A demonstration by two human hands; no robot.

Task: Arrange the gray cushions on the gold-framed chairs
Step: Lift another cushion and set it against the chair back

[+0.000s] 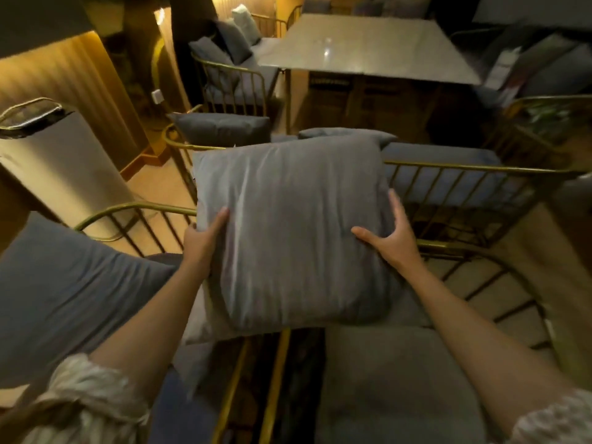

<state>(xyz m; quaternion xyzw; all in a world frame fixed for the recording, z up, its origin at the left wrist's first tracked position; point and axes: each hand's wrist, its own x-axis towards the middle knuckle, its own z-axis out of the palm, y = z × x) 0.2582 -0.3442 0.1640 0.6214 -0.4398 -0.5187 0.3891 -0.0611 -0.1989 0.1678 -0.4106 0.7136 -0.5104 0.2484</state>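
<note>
A large square gray cushion (pixel 290 232) is held up in the middle of the view, above the gap between two gold-framed chairs. My left hand (pixel 205 241) grips its left edge, thumb on the front. My right hand (pixel 389 235) lies spread on its right side, fingers around the edge. Below right is a gold-framed chair (pixel 499 270) with a gray seat pad (pixel 397 386). At the left, another gray cushion (pixel 70 299) leans on a second gold chair (pixel 134 209). Beyond, more gray cushions (pixel 224 128) rest on a gold-framed bench (pixel 464 169).
A grey-topped table (pixel 368 46) stands at the back centre, with more cushioned gold chairs (pixel 230 81) to its left and right. A pale cylindrical bin (pixel 64 168) stands at the left by a lit slatted wall. Narrow floor gaps run between the chairs.
</note>
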